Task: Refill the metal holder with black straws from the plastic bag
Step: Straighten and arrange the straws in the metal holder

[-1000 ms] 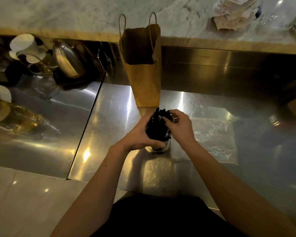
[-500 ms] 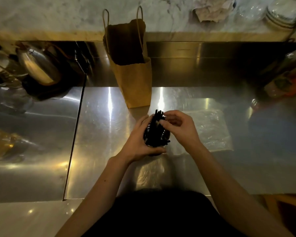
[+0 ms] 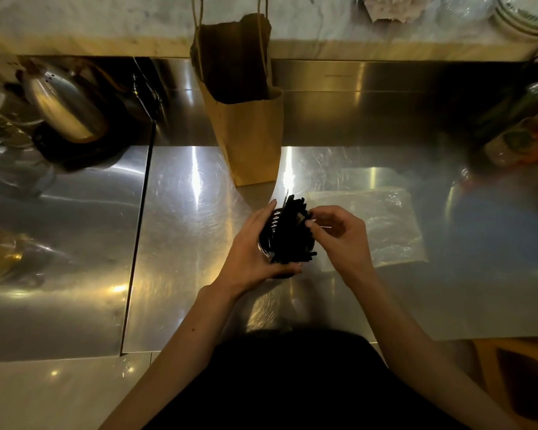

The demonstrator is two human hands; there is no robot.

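L hand (image 3: pixel 255 252) wraps the metal holder (image 3: pixel 275 219), fingers + thumb curled round its body. Holder is mid-desk, roughly midway between near and far edges. It looks tilted, and I cannot tell if the base rests on the desk (image 3: pixel 193 243) or is lifted.

Black straws (image 3: pixel 292 234) fill the holder. Ends are uneven and a few poke out sideways near the rim. R hand (image 3: pixel 342 240) is narrow, fingertips pinching at the upper straw ends.

Step, as judged: seating and levelling the bundle. Refill looks near done.

To do it well:
- Hold a firm L grip so the holder can't roll.
- Press w/ R fingertips along the straws' length, not across, since thin straws prob. kink.
- Tuck stragglers in before release.

Clear plastic bag (image 3: pixel 385 225) lies flat on the desk, just R of R hand. Contents not readable through glare.

Surface: brushed stainless, strong glare, seam toward L edge. Brown paper bag (image 3: pixel 249 135) stands at the far edge, kettle (image 3: pixel 66 110) at the far-L corner, marble ledge (image 3: pixel 106 20) beyond. Light is dim and warm.
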